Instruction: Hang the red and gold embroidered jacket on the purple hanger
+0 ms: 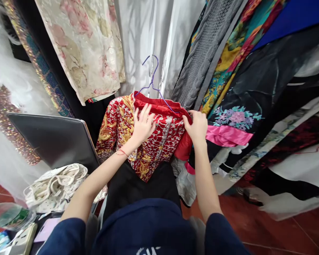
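A red jacket (159, 136) with gold and silver embroidery lies across my lap, its neckline facing away from me. A purple wire hanger (152, 83) sits inside the neckline, its hook pointing up and its right arm showing above the red lining. My left hand (143, 124) rests on the front near the collar, fingers spread. At the right shoulder, my right hand (196, 124) pinches the jacket's edge between thumb and fingers. The jacket's gold-patterned sleeve (107, 127) hangs to the left, and plain red fabric shows under my right hand.
Hanging clothes surround me: a floral cream garment (87, 49), a grey cable knit (202, 53) and a black piece with embroidered flowers (238, 118). To the left stand a dark laptop-like panel (53, 140), a white cloth bag (60, 184) and a plastic bottle (12, 216).
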Motion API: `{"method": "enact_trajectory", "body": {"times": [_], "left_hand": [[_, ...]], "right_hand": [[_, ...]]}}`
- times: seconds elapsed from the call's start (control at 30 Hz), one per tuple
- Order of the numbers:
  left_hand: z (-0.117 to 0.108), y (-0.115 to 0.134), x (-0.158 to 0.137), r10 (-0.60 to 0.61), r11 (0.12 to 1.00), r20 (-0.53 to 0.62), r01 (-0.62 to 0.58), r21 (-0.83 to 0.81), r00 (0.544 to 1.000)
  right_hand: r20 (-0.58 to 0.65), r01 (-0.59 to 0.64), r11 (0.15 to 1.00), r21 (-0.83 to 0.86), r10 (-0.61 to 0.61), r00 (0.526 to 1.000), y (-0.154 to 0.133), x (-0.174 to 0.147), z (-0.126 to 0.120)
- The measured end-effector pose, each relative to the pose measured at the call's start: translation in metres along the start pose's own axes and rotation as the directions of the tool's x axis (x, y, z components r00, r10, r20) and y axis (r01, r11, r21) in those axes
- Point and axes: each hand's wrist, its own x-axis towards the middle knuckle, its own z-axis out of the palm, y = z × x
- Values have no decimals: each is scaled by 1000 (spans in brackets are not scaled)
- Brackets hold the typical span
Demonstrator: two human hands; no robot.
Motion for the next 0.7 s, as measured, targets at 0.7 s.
{"method": "enact_trajectory", "body": {"times": [0.7], "left_hand": [[33,-20,91,82,966,15,-76,-248,997]], "right_hand": [[-331,20,998,63,2,944,-1,59,-49]]}}
